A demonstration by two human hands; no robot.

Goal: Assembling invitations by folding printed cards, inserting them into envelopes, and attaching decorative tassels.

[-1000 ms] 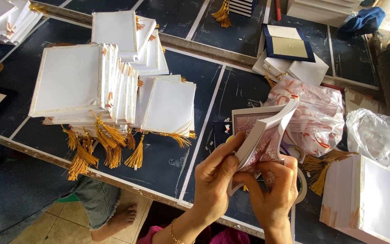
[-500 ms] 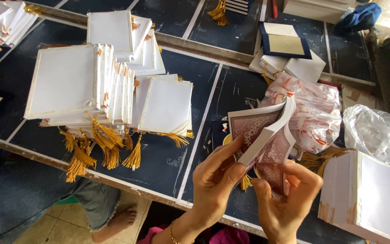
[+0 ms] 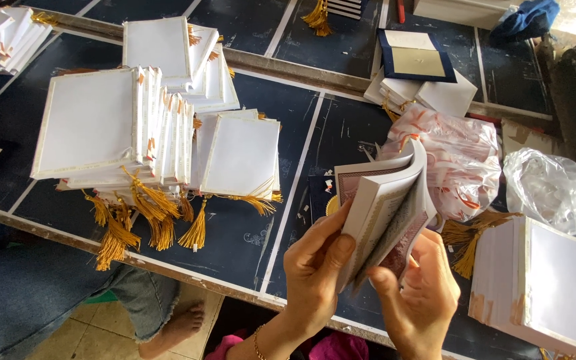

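Note:
My left hand [image 3: 315, 270] and my right hand [image 3: 421, 293] both hold a small white booklet [image 3: 385, 207] with a patterned red inside, raised above the near edge of the dark table [image 3: 321, 140]. The booklet is bent open; my left thumb presses its front cover and my right fingers sit under the pages. Stacks of white booklets with gold tassels [image 3: 135, 133] lie to the left. A further white stack [image 3: 541, 287] stands at the right.
A plastic bag with red and white contents [image 3: 455, 153] lies behind the booklet. A crumpled clear bag [image 3: 555, 190] is at the right. A dark blue card folder [image 3: 416, 57] sits at the back. Another person's leg and bare foot [image 3: 168, 320] are below left.
Both hands have turned the booklet upright and bent it further open, closing the patterned inside pages from view. The stacks on the table have not moved.

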